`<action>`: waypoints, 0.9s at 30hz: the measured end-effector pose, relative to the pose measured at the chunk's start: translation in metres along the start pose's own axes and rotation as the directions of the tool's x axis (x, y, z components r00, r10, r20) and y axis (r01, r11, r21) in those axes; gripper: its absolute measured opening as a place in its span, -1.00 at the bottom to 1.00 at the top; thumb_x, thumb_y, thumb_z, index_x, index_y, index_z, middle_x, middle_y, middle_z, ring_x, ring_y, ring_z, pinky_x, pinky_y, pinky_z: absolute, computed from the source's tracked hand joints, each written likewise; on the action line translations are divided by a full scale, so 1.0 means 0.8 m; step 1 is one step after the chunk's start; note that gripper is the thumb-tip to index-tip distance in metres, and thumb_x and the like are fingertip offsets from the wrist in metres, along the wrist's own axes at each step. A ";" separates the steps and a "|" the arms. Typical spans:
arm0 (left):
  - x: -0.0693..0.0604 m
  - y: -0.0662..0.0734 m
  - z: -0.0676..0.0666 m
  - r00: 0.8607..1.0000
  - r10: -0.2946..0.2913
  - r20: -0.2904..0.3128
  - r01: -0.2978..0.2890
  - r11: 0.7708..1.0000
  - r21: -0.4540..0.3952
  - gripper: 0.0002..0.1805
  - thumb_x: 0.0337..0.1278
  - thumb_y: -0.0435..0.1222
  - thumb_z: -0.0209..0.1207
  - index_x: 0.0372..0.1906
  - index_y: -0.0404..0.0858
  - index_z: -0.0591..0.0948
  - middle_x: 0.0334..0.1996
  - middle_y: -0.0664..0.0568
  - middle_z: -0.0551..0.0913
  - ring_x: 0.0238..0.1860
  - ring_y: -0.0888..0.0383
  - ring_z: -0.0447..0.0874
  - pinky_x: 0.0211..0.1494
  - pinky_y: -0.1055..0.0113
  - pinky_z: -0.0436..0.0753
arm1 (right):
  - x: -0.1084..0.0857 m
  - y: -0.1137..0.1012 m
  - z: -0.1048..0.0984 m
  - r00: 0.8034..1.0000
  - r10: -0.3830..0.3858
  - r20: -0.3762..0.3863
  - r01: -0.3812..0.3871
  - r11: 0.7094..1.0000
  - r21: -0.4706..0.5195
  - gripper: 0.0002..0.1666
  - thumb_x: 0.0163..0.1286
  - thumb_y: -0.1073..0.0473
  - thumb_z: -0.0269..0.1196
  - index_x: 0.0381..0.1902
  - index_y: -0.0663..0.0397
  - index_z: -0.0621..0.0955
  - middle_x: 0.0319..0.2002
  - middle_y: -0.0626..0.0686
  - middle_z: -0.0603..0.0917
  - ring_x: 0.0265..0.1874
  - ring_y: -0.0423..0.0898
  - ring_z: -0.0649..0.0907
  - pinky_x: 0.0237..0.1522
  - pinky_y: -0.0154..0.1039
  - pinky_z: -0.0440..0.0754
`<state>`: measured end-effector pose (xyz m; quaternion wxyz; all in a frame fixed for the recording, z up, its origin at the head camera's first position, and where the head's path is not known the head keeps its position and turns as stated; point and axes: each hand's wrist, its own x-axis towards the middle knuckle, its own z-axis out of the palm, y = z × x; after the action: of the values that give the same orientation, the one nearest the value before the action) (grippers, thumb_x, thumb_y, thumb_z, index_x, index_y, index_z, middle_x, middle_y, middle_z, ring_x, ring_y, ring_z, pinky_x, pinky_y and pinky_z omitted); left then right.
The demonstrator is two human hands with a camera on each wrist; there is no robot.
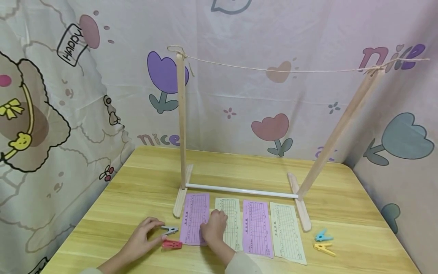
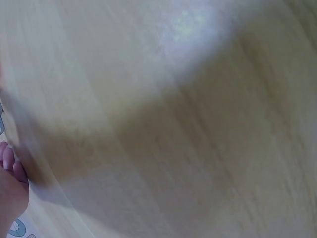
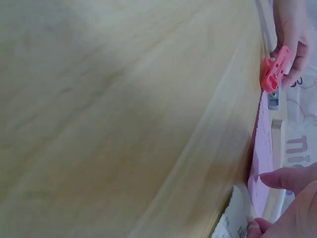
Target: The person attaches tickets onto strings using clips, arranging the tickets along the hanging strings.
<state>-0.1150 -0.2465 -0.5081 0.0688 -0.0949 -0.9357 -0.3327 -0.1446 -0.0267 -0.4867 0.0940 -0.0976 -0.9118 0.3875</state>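
My left hand [image 1: 138,243] holds a grey clothespin [image 1: 170,230] between thumb and index finger, just left of a purple printed sheet [image 1: 194,220]. Against the thumb side lies a red clothespin [image 1: 172,244]; the right wrist view shows this red clothespin [image 3: 275,69] in front of the grey one [image 3: 274,100]. My right hand [image 1: 216,230] rests over the gap between the purple sheet and a green sheet [image 1: 232,220]. Its thumb is apart from the fingers, which touch the green sheet's raised edge [image 3: 234,215]. The left wrist view catches only part of a hand [image 2: 11,183].
A wooden frame [image 1: 181,121] with a string [image 1: 239,67] across its top and a white bar [image 1: 239,189] stands behind the sheets. Another purple sheet [image 1: 257,228] and green sheet [image 1: 288,232] lie to the right, then blue [image 1: 323,236] and yellow [image 1: 324,249] clothespins.
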 end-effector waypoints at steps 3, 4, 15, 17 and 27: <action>-0.001 0.001 0.000 1.000 0.005 -0.007 -0.005 1.000 0.001 -0.60 -0.21 -0.11 0.41 -0.15 -0.09 0.64 -0.19 0.22 0.53 -0.14 0.25 0.49 -0.03 0.28 0.57 | 0.000 -0.003 0.001 1.000 0.003 0.001 -0.003 1.000 -0.029 -0.63 -0.29 0.44 0.40 -0.43 0.37 0.54 -0.48 0.10 0.45 -0.40 -0.04 0.38 -0.30 -0.14 0.47; -0.001 0.001 0.000 1.000 0.009 -0.011 -0.009 1.000 0.002 -0.60 -0.22 -0.11 0.42 -0.15 -0.10 0.64 -0.19 0.23 0.53 -0.14 0.26 0.49 -0.04 0.29 0.56 | 0.000 -0.004 0.002 1.000 0.006 0.001 -0.006 0.999 -0.035 -0.64 -0.28 0.44 0.40 -0.43 0.37 0.53 -0.48 0.11 0.45 -0.41 -0.03 0.39 -0.30 -0.13 0.48; -0.003 -0.004 0.002 0.997 0.066 -0.037 -0.066 0.998 -0.007 -0.59 -0.29 -0.22 0.44 -0.18 -0.16 0.65 -0.22 0.23 0.52 -0.20 0.39 0.45 -0.13 0.41 0.56 | -0.004 -0.010 0.005 0.999 0.041 -0.022 -0.042 0.999 -0.027 -0.69 -0.25 0.49 0.34 -0.44 0.38 0.53 -0.53 0.09 0.43 -0.45 -0.05 0.37 -0.34 -0.16 0.45; -0.003 -0.004 0.002 0.998 0.062 -0.033 -0.062 0.998 -0.011 -0.60 -0.29 -0.25 0.44 -0.18 -0.16 0.65 -0.21 0.21 0.52 -0.20 0.39 0.44 -0.12 0.41 0.56 | -0.004 -0.010 0.006 0.998 0.052 -0.024 -0.052 0.998 -0.024 -0.69 -0.25 0.49 0.34 -0.44 0.38 0.53 -0.53 0.09 0.42 -0.45 -0.05 0.37 -0.33 -0.15 0.46; -0.002 -0.005 0.003 0.994 0.095 -0.056 -0.097 0.995 -0.024 -0.63 -0.28 -0.30 0.44 -0.21 -0.12 0.65 -0.22 0.19 0.53 -0.19 0.36 0.47 -0.13 0.42 0.56 | -0.005 -0.015 0.010 0.995 0.081 -0.051 -0.083 0.995 -0.047 -0.76 -0.19 0.50 0.32 -0.47 0.34 0.53 -0.55 0.09 0.45 -0.47 -0.03 0.40 -0.34 -0.13 0.47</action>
<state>-0.1148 -0.2483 -0.5131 0.1091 -0.1316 -0.9233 -0.3439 -0.1441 -0.0415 -0.4842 0.0977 -0.1467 -0.9137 0.3662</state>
